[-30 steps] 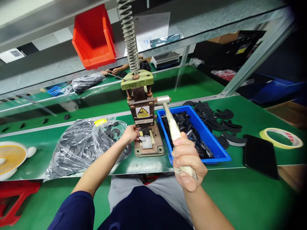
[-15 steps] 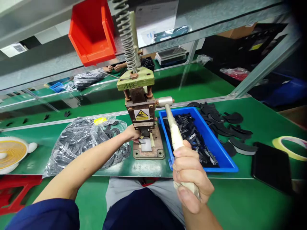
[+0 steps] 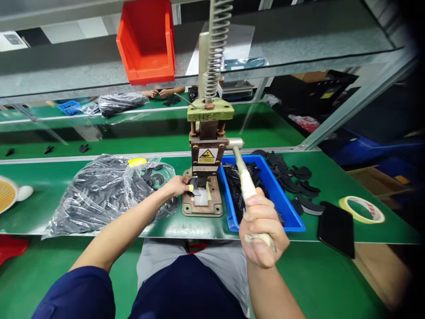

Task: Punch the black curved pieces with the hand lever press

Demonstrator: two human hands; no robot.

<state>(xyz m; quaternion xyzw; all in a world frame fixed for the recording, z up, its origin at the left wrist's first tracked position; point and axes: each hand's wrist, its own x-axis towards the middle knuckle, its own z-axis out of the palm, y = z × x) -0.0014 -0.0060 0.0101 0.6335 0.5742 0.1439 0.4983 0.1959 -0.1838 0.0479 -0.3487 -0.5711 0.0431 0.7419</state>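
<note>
A hand press (image 3: 208,150) with a warning label and a tall spring stands in front of me. My right hand (image 3: 264,230) is wrapped round its tape-covered lever (image 3: 246,181). At the left side of the press base, my left hand (image 3: 178,185) pinches a dark curved piece (image 3: 192,182) with a yellow spot on its edge. The piece sits beside the ram, over the pale plate (image 3: 201,197) on the base. A clear bag (image 3: 99,195) of dark curved pieces lies left of the press. To the right is a blue tray (image 3: 294,226) of small black parts.
Loose dark curved pieces (image 3: 307,190) lie right of the tray, near a black flat device (image 3: 337,229) and a tape roll (image 3: 375,216). An orange bin (image 3: 148,48) sits on the shelf above. Another person's hands (image 3: 162,93) show across the bench.
The view has shifted, so the press appears farther right. My left hand has drawn back slightly from under the ram, and the dark curved piece shows more. My right hand stays on the lever.
</note>
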